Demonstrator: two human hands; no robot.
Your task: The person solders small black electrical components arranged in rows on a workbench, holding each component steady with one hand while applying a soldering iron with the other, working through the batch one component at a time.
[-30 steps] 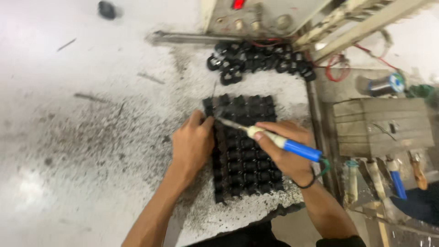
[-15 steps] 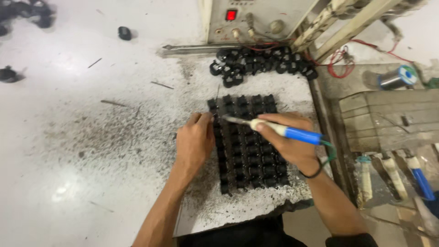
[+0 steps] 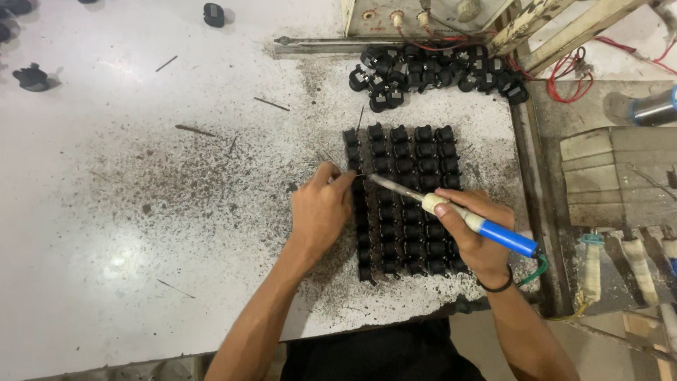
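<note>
At the far left, the white table (image 3: 106,176) has a smooth, dull surface, and near its upper left edge lie a few loose black plastic parts (image 3: 32,75), small and lumpy in shape. Going toward the middle, the table becomes dirty: many dark specks and burnt crumbs (image 3: 204,183) are scattered there, together with some thin short wire pieces (image 3: 271,104).

Next comes the left hand (image 3: 321,212). Its fingers are pinched together at the left edge of the grid, and they seem to hold a very thin wire, but this is too small to tell for sure. The fingertips touch the edge of the grid of black components (image 3: 405,201), which lies flat on the table in front of the person. The components are small, blocky and matte black, set in neat rows and columns.

The right hand (image 3: 472,229) is closed around a soldering iron (image 3: 451,212), held like a pen. The iron has a glossy blue handle, a pale cream collar and a slim grey metal shaft; its tip points left and meets the grid just beside the left fingertips. A dark band sits on the right wrist.

Above the grid there is a loose pile of the same black parts (image 3: 437,70), and behind them a grey metal box with red wires (image 3: 571,70). At the far right stand rough wooden boards (image 3: 613,176).
</note>
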